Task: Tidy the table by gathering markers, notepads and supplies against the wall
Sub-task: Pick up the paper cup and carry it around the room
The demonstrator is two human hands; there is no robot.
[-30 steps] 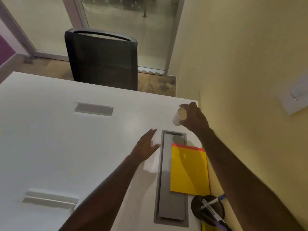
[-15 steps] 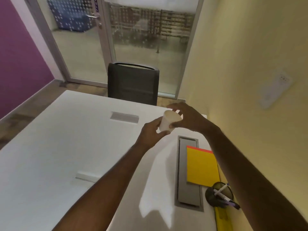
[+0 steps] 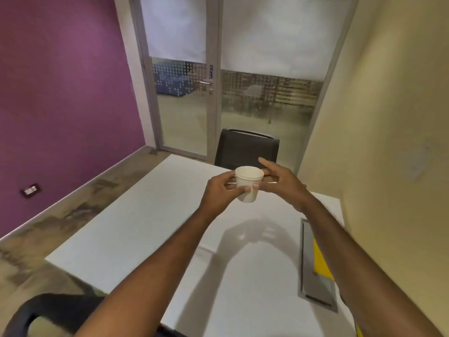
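Fingers (image 3: 252,186) of the left hand (image 3: 220,190) curl round the near wall of a small white paper cup (image 3: 248,183), thumb tip pressed just under the rolled rim, so that this hand carries the cup upright and clear of the white counter (image 3: 136,229). The right hand (image 3: 283,182) stands just beside the cup on its far side, its fingers spread apart and mostly straight; whether any fingertip touches the rim cannot be told from here, as the cup hides the contact. Both forearms reach forward from the near edge, and their shadow falls on the counter directly below the cup. Along the right side of the counter a grey cable tray (image 3: 313,271) is let into the surface, and a yellow notepad (image 3: 320,261) lies partly over it, close against the yellow wall (image 3: 388,166). A dark chair (image 3: 246,148) stands at the far end before the glass door (image 3: 184,93); a second chair back (image 3: 56,312) shows at the near left. The step in hand appears to be a transfer of the cup toward the wall side. It is best done by keeping the cup level, pinching lightly enough not to crush the thin wall, and setting it down beside the notepad, off the tray lid.
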